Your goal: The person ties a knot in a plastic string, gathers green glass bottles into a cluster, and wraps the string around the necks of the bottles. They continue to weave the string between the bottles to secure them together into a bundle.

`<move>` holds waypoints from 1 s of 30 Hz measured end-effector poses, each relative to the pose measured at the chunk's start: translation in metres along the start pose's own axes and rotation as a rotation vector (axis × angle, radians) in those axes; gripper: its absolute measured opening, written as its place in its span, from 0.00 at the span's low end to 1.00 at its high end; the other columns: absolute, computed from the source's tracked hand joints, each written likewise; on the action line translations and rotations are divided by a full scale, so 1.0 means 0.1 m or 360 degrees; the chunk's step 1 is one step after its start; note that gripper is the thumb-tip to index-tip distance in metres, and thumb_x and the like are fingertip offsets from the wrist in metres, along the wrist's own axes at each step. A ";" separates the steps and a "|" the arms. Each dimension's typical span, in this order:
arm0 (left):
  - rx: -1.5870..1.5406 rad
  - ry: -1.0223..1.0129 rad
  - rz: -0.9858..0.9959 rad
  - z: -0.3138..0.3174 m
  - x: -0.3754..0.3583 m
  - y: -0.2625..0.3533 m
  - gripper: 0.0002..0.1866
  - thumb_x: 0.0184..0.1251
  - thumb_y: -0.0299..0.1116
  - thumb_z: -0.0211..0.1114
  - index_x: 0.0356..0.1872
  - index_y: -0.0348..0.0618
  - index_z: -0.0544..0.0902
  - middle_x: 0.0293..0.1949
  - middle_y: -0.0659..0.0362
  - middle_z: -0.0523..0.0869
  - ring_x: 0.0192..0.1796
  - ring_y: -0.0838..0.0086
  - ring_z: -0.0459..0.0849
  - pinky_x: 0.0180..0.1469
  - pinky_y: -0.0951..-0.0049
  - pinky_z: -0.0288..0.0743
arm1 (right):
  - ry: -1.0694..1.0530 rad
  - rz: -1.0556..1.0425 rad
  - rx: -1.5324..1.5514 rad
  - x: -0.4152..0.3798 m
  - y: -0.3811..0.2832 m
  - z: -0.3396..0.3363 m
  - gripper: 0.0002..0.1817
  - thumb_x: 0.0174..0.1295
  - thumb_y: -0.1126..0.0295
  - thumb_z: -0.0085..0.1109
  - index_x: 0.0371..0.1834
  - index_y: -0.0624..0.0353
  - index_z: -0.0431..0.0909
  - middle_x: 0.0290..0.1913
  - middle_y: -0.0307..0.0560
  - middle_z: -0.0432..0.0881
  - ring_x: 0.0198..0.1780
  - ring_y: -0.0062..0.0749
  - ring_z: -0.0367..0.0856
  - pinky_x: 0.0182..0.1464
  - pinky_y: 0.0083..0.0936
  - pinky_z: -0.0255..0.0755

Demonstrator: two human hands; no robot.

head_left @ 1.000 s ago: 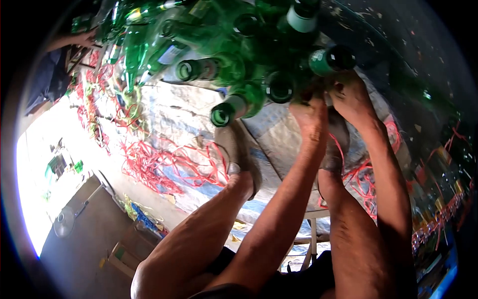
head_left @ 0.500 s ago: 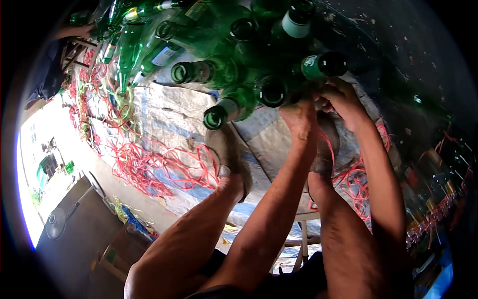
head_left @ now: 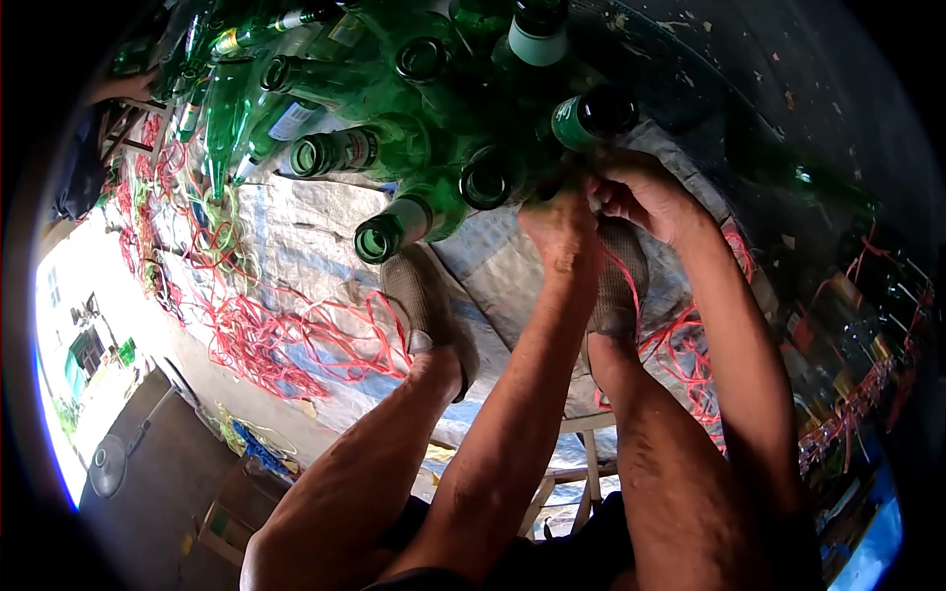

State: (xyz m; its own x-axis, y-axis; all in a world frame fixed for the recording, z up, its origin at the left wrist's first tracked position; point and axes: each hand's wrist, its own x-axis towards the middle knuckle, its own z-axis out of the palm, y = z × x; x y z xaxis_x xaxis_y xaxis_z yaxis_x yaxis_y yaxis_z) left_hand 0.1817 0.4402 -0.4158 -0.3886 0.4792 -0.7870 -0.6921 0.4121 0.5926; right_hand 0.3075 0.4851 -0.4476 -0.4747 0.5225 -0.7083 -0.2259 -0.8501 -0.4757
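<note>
Near the sheet's [head_left: 325, 225] far edge, red string [head_left: 629, 272] seems pinched by the left hand [head_left: 558, 225] beside green bottles [head_left: 394, 148]; the right hand's [head_left: 650, 194] grip cannot be told; gentle fingers seem needed.

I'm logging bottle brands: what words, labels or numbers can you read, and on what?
No text is readable on the green glass bottles.
Green neck label, white marks: too small.
White-and-dark neck label: too blurred.
White-and-blue label: too blurred.
Pale neck label: no print discernible.
</note>
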 end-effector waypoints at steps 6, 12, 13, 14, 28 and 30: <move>0.0079 0.0013 -0.0054 -0.01 -0.03 0.06 0.11 0.56 0.25 0.74 0.37 0.42 0.80 0.26 0.64 0.82 0.19 0.82 0.68 0.20 0.77 0.56 | -0.0016 -0.0076 -0.0173 0.02 -0.03 -0.03 0.09 0.69 0.62 0.70 0.42 0.55 0.86 0.34 0.34 0.87 0.34 0.17 0.82 0.36 0.19 0.78; 0.0124 -0.0052 -0.0017 -0.04 -0.02 0.07 0.10 0.57 0.24 0.73 0.38 0.42 0.81 0.28 0.62 0.84 0.19 0.82 0.70 0.20 0.78 0.57 | 0.0106 -0.0080 -0.0302 -0.03 -0.10 0.07 0.08 0.68 0.62 0.71 0.38 0.53 0.85 0.29 0.32 0.82 0.29 0.16 0.76 0.30 0.16 0.69; 0.0138 -0.0079 0.0007 -0.05 -0.02 0.06 0.10 0.57 0.23 0.73 0.39 0.42 0.82 0.28 0.62 0.85 0.19 0.81 0.70 0.20 0.78 0.57 | 0.0108 -0.0072 -0.0259 -0.02 -0.09 0.07 0.08 0.67 0.62 0.71 0.36 0.53 0.84 0.28 0.32 0.81 0.29 0.15 0.75 0.28 0.16 0.67; 0.0151 -0.0105 0.0032 -0.06 -0.02 0.06 0.10 0.57 0.23 0.73 0.39 0.42 0.82 0.28 0.61 0.85 0.19 0.81 0.71 0.20 0.78 0.57 | 0.0107 -0.0064 -0.0216 -0.02 -0.09 0.08 0.08 0.67 0.63 0.71 0.35 0.53 0.84 0.27 0.32 0.80 0.28 0.15 0.74 0.27 0.15 0.65; 0.0078 -0.0123 -0.0059 -0.05 -0.05 0.08 0.10 0.62 0.25 0.72 0.44 0.38 0.85 0.31 0.58 0.87 0.22 0.80 0.75 0.20 0.78 0.60 | 0.0293 -0.0023 0.0256 -0.08 0.18 0.21 0.10 0.66 0.61 0.69 0.32 0.54 0.81 0.26 0.35 0.79 0.26 0.19 0.75 0.27 0.17 0.69; 0.0122 -0.0123 -0.0064 -0.07 -0.05 0.09 0.10 0.62 0.25 0.73 0.44 0.37 0.85 0.31 0.58 0.87 0.22 0.80 0.75 0.20 0.78 0.60 | 0.0250 -0.0033 0.0207 -0.09 0.18 0.19 0.10 0.66 0.61 0.69 0.33 0.54 0.81 0.27 0.34 0.79 0.26 0.19 0.75 0.27 0.17 0.70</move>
State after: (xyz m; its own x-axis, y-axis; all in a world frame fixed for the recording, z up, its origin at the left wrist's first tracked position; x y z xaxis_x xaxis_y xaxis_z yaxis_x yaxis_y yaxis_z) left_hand 0.1729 0.4360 -0.4076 -0.3111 0.5183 -0.7966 -0.6563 0.4891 0.5745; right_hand 0.2920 0.4642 -0.4400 -0.3324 0.5349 -0.7768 -0.3470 -0.8352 -0.4267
